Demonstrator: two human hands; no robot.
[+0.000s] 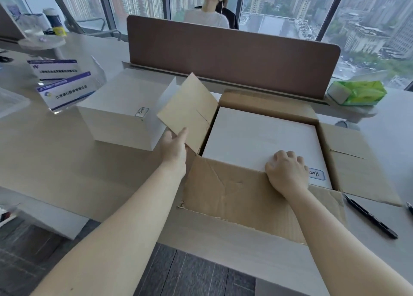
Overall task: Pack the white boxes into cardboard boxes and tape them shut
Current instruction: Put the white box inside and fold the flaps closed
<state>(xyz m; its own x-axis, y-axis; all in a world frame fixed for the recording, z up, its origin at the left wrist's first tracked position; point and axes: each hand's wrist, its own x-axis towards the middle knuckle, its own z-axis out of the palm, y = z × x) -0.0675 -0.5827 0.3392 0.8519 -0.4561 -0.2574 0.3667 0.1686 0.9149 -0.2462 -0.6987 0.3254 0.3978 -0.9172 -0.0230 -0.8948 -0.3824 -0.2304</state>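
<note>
An open cardboard box (228, 193) stands on the desk in front of me, its flaps spread outward. Inside it lies a white box (257, 139) with a small label at its near right corner. My right hand (287, 173) rests on the near edge of that white box with its fingers curled down on the top. My left hand (175, 145) holds the raised left flap (190, 110) from outside, thumb against the cardboard. A second white box (125, 114) with a small label sits on the desk to the left of the carton.
A brown desk divider (232, 56) runs behind the carton, with a person seated beyond it. Acrylic sign holders (64, 85) stand at the left. A green tissue pack (357, 93) lies at the right rear, and a black pen (371, 216) lies right of the carton.
</note>
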